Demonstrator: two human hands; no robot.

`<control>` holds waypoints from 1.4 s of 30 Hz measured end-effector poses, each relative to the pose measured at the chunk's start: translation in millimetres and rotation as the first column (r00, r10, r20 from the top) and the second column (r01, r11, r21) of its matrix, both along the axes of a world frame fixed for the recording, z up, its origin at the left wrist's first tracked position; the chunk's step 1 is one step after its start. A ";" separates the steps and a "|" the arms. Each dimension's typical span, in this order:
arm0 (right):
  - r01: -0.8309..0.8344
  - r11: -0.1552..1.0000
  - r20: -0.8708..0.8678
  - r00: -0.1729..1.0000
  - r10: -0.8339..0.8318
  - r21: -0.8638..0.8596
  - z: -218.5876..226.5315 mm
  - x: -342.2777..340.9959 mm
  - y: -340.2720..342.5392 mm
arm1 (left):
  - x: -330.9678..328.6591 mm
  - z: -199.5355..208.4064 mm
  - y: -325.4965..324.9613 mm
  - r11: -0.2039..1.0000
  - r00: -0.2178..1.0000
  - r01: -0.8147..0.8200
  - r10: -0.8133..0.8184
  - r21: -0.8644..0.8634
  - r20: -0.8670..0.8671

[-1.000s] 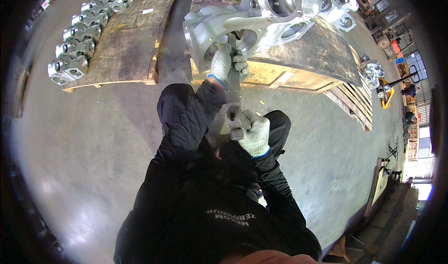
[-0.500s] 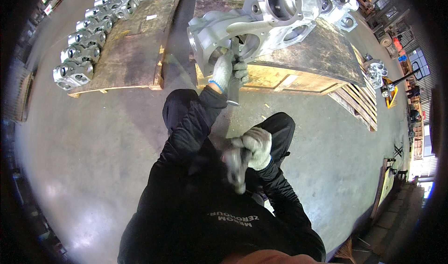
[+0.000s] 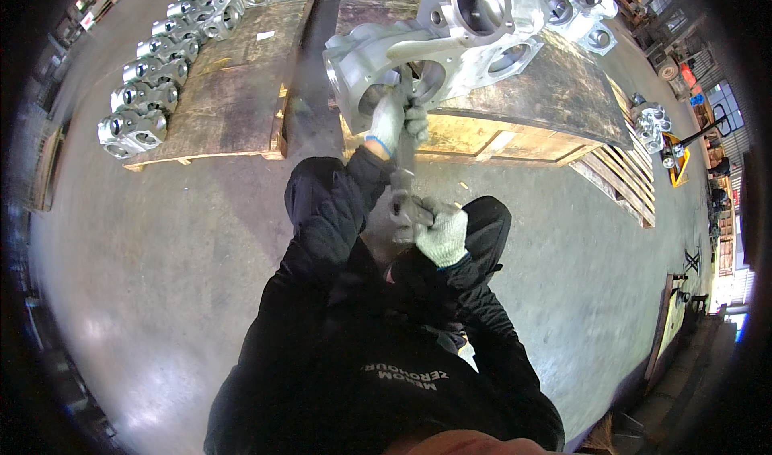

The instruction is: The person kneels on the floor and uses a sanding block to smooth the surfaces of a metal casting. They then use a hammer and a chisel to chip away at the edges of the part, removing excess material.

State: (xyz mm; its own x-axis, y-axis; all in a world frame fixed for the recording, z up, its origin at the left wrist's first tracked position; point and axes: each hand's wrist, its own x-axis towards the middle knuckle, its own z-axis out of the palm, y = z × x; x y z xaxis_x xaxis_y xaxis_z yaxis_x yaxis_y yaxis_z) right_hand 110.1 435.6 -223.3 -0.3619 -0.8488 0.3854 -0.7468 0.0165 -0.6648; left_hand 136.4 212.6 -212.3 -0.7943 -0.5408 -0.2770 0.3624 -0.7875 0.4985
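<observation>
A large silver metal casting (image 3: pixel 362 57) with round bores lies on the near edge of a wooden crate. My gloved left hand (image 3: pixel 389 123) is closed around a flat grey chisel (image 3: pixel 405 156), whose upper end goes in at the casting's openings; its tip is hidden there. Below it, my gloved right hand (image 3: pixel 444 236) grips a hammer (image 3: pixel 400 207), smeared by motion. The hammer head is at or very close to the chisel's lower end; whether they touch I cannot tell. Most of the hammer's handle is hidden by the glove.
The wooden crate (image 3: pixel 563 105) stands in front of my knees. More castings (image 3: pixel 591 20) sit at its far right. To the left, a low pallet (image 3: pixel 233 93) bears a row of similar castings (image 3: pixel 145 97). A slatted pallet (image 3: pixel 619 185) and a yellow pallet jack (image 3: pixel 679 168) are at the right.
My right hand has swung the hammer up and away from my lap to the chisel's lower end. My left hand and the casting have stayed nearly in place.
</observation>
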 end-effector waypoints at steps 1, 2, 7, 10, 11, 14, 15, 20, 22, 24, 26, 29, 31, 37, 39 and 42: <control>0.002 1.000 -0.125 0.992 0.000 0.017 -0.3 -2.0 2.8 | -0.8 3.2 -1.0 0.998 0.993 -0.011 0.019 -0.069 0.115; -0.019 0.999 -0.116 0.993 0.013 -0.047 -1.7 -0.5 2.5 | -2.6 7.1 -2.7 0.983 0.984 -0.022 0.053 -0.181 0.168; -0.222 0.965 -0.215 0.958 0.189 -0.142 -0.3 -5.1 17.1 | -2.9 14.8 6.1 0.999 0.998 -0.032 0.032 0.011 0.054; -0.140 0.988 -0.050 0.989 0.136 -0.069 4.5 -10.4 26.0 | -3.2 15.1 17.0 0.996 0.999 -0.045 0.044 0.081 0.007; -0.076 0.997 0.009 0.997 0.077 -0.006 6.7 -12.0 28.5 | -3.7 16.2 16.9 0.994 0.996 -0.076 0.079 0.082 -0.032; -0.048 0.992 -0.017 0.999 0.046 -0.114 13.1 -20.6 33.8 | -7.4 17.8 16.2 0.992 0.991 -0.111 0.115 0.056 -0.070; -0.095 0.964 -0.111 0.991 0.069 -0.249 15.7 -24.5 35.9 | -8.0 17.2 16.0 0.994 0.990 -0.110 0.111 0.017 -0.092; -0.168 0.904 -0.261 0.963 0.065 -0.392 10.5 -23.8 26.5 | -9.5 4.1 10.8 0.997 0.995 -0.066 0.064 -0.027 -0.081; -0.111 0.962 -0.194 0.979 0.062 -0.250 1.9 -15.1 15.4 | -8.5 -1.8 6.9 0.999 0.992 -0.030 0.027 -0.025 -0.122; 0.019 1.000 -0.064 0.998 -0.018 0.013 -5.3 -6.3 7.1 | -7.4 -4.7 0.9 0.999 0.991 0.017 -0.010 0.050 -0.131; -0.010 1.000 -0.032 0.999 0.010 0.012 -7.9 -1.7 3.5 | -5.3 -4.0 -3.8 1.000 0.995 0.000 0.000 -0.002 -0.101; -0.255 0.945 -0.022 0.966 0.256 -0.206 -5.2 -2.1 3.2 | -0.3 -1.6 -3.6 0.999 0.997 -0.030 0.033 -0.046 0.075; -0.352 0.870 -0.298 0.920 0.255 -0.344 -2.9 -4.3 1.1 | 1.3 -0.4 -2.0 0.999 0.998 -0.021 0.024 -0.042 0.065; -0.069 0.997 -0.128 0.990 0.063 -0.046 -11.7 0.3 -5.8 | 9.0 -3.8 -5.7 0.996 0.998 0.054 -0.054 -0.075 0.011; -0.235 0.967 -0.113 0.968 0.224 -0.096 -17.6 1.5 -3.9 | 11.9 -6.2 -7.6 0.989 0.998 0.067 -0.069 -0.131 -0.011; -0.381 0.889 -0.296 0.906 0.304 -0.254 -24.8 -1.1 -2.9 | 13.3 -9.7 -9.0 0.992 0.996 0.072 -0.078 -0.099 -0.053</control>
